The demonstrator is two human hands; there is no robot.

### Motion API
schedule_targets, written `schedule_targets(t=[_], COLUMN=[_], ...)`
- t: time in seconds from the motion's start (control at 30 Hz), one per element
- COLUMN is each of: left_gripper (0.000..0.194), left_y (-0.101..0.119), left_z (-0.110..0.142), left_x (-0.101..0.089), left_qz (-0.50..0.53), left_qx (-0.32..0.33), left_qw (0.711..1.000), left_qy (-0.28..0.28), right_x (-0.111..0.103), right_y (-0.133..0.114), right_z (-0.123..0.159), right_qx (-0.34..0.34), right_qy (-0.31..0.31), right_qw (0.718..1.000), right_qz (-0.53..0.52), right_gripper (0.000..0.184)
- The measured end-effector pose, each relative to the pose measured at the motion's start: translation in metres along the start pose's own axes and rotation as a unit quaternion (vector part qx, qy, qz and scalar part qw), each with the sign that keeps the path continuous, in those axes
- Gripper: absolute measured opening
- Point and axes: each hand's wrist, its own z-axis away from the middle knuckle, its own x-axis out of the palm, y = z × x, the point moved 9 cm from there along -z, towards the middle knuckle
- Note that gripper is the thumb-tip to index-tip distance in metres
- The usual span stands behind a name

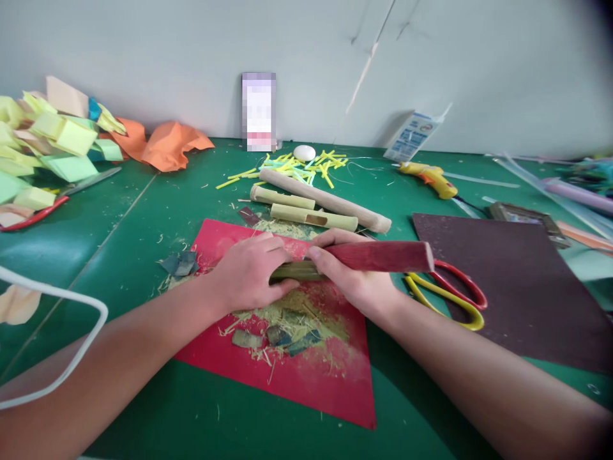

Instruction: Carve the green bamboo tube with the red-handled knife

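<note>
My left hand [249, 271] is closed around one end of a green bamboo piece [294, 271] held over a red sheet [316, 377]. My right hand [352, 275] grips a dark red strip wrapped round the bamboo's other end [383, 255]. Both hands touch at the middle of the bamboo. Yellowish shavings and small dark scraps [287, 326] lie on the red sheet under my hands.
Two more bamboo pieces [311, 216] and a wooden dowel [325, 199] lie behind. Scissors with red and yellow handles [450, 294] and a dark brown sheet [517, 287] are at right. A yellow glue gun [431, 177], coloured paper piles [52, 147] and cut yellow strips [306, 165] sit on the green table.
</note>
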Motion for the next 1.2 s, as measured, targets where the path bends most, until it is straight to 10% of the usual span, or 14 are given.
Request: schedule_targets(t=[0.5, 1.2], left_gripper=[0.027, 0.028], left_y=[0.002, -0.001], left_z=[-0.004, -0.004], left_x=[-0.003, -0.002], left_qz=[0.010, 0.030], left_qx=[0.023, 0.014], left_qw=[1.000, 0.999], left_qy=[0.011, -0.002], right_x=[0.019, 0.014], right_y=[0.006, 0.002], right_z=[0.001, 0.002], right_qx=[0.070, -0.013], right_qy=[-0.094, -0.055], right_qw=[0.991, 0.998], right_qz=[-0.063, -0.008], right_gripper=[0.016, 0.008])
